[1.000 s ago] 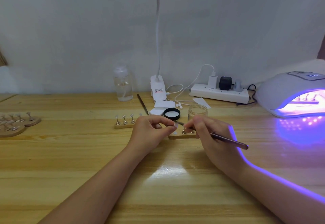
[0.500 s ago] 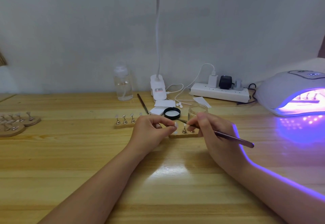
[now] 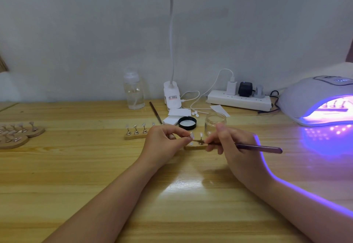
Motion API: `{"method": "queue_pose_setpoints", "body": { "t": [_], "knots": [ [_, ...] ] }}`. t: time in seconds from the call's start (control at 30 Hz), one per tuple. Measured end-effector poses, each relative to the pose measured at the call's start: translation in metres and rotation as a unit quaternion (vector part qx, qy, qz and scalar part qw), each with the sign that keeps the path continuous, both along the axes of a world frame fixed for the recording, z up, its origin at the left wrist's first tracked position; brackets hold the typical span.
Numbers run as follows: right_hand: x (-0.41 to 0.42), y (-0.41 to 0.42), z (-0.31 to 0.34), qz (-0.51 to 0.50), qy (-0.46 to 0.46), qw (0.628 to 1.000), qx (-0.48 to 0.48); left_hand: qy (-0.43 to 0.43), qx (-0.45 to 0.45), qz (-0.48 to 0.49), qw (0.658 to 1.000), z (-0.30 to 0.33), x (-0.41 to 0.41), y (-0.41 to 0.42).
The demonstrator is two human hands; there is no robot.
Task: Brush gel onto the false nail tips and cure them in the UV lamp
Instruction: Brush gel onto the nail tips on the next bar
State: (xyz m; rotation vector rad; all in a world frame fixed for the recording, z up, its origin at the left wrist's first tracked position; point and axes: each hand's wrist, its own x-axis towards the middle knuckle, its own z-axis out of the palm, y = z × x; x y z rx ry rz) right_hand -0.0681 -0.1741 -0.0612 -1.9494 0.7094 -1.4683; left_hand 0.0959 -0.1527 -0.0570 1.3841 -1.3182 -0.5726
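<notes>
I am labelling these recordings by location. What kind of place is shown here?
Probably a nail-art workstation at a wooden desk, home or small studio. A lit UV lamp glows purple, false nail tips sit on stands, and the right hand holds a gel brush.

Clear nail tips point(image 3: 201, 135) stand on a wooden holder point(image 3: 194, 147); UV lamp point(image 3: 322, 101) glows purple.

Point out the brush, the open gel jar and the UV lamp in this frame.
brush point(image 3: 257, 147): head view, on the purple handle behind the right hand.
gel jar point(image 3: 215, 121): head view, on the clear front wall.
UV lamp point(image 3: 305, 93): head view, on the white dome.
</notes>
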Motion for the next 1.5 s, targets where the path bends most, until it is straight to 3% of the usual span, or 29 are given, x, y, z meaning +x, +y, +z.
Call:
{"method": "queue_pose_setpoints", "body": {
  "t": [0.1, 0.27, 0.4, 0.83, 0.97, 1.1, 1.2, 1.37, 1.5],
  "knots": [
    [0.0001, -0.0004, 0.0025, -0.012, 0.040, 0.999, -0.005, -0.001, 0.003, -0.006, 1.000, 0.0001, 0.0006, -0.0002],
    [0.0002, 0.0016, -0.0002, 0.003, -0.019, 1.000, 0.013, -0.010, -0.002, -0.007, 1.000, 0.0007, 0.0003, 0.0008],
    [-0.0005, -0.0012, 0.0009, -0.012, 0.024, 1.000, -0.005, -0.005, -0.004, -0.016, 1.000, 0.0006, 0.0011, 0.0016],
    [0.0002, 0.0016, 0.0004, 0.004, -0.011, 1.000, 0.021, -0.008, -0.002, -0.017, 1.000, 0.0006, 0.0008, 0.0014],
    [0.0001, -0.0007, 0.0022, -0.006, 0.021, 1.000, 0.000, -0.001, 0.002, -0.018, 1.000, 0.0003, 0.0011, 0.0018],
    [0.0003, 0.0022, 0.0005, 0.012, -0.029, 0.999, 0.023, 0.000, -0.002, -0.015, 1.000, 0.0003, 0.0004, 0.0016],
    [-0.0001, 0.0009, 0.0036, -0.009, -0.001, 1.000, -0.011, 0.002, 0.002, -0.017, 1.000, 0.0007, 0.0003, 0.0015],
    [0.0011, 0.0015, 0.0017, 0.010, -0.028, 0.999, 0.042, -0.001, 0.001, -0.023, 1.000, 0.0015, 0.0000, 0.0021],
    [0.0011, 0.0001, 0.0034, -0.007, -0.010, 0.999, 0.031, 0.001, 0.001, -0.022, 1.000, 0.0007, 0.0009, 0.0015]
  ]
}}
